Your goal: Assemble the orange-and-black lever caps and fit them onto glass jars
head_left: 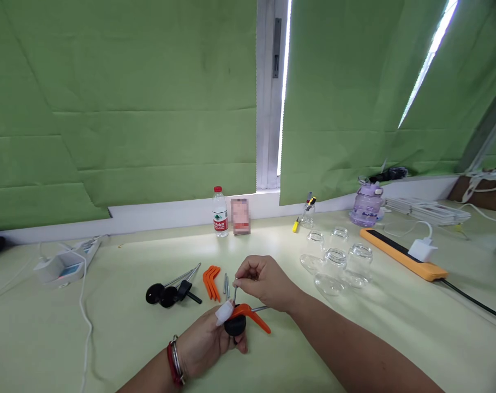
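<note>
My left hand [202,339] is closed around a black round knob-like part [235,326], with a bent orange plastic piece [259,321] lying across its top. White wrapping [224,313] covers the left thumb. Above the orange piece, my right hand [268,279] pinches the upper end of a thin metal screw [235,295], which stands upright over it. A metal rod [259,309] sticks out to the right from the held parts. Just beyond my hands lie loose screws [226,284] and several matching orange pieces [211,282]. To their left are black discs with metal rods [168,296].
Clear glass jars [334,265] stand to the right, near an orange power strip [403,254] and a purple jug [366,204]. A water bottle [220,213] and a blurred pink box [240,216] stand at the back. On the left, a white cable [84,311] runs from a white power strip [70,265].
</note>
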`<action>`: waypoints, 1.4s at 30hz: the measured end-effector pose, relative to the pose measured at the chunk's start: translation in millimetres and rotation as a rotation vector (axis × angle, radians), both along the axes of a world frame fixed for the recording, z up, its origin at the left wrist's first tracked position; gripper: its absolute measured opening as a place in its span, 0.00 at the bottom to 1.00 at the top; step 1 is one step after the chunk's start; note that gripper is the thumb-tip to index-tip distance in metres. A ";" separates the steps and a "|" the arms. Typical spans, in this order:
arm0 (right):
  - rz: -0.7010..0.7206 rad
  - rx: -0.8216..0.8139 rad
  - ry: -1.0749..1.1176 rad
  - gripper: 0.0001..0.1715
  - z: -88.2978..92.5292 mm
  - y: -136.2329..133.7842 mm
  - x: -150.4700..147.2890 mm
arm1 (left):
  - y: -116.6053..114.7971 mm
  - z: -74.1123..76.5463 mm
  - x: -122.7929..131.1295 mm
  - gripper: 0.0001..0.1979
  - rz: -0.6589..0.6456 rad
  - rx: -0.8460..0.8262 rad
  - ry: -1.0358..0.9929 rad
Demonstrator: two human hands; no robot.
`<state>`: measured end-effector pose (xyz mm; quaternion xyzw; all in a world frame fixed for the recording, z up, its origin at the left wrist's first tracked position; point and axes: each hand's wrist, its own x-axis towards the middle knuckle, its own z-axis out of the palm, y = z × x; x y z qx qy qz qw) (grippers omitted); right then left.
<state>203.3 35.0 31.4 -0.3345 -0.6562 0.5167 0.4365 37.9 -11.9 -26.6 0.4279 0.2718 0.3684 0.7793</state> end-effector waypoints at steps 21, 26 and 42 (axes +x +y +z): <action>0.031 0.037 -0.092 0.05 -11.0 -0.2 -3.2 | -0.5 0.5 1.4 0.22 -0.009 -0.024 -0.004; 0.046 0.051 -0.102 0.05 -12.2 -0.1 -3.7 | -0.8 0.6 2.7 0.22 -0.002 -0.013 -0.003; 0.018 -0.008 -0.075 0.04 -15.1 2.3 -4.5 | -0.4 -0.5 3.3 0.26 0.010 -0.029 0.016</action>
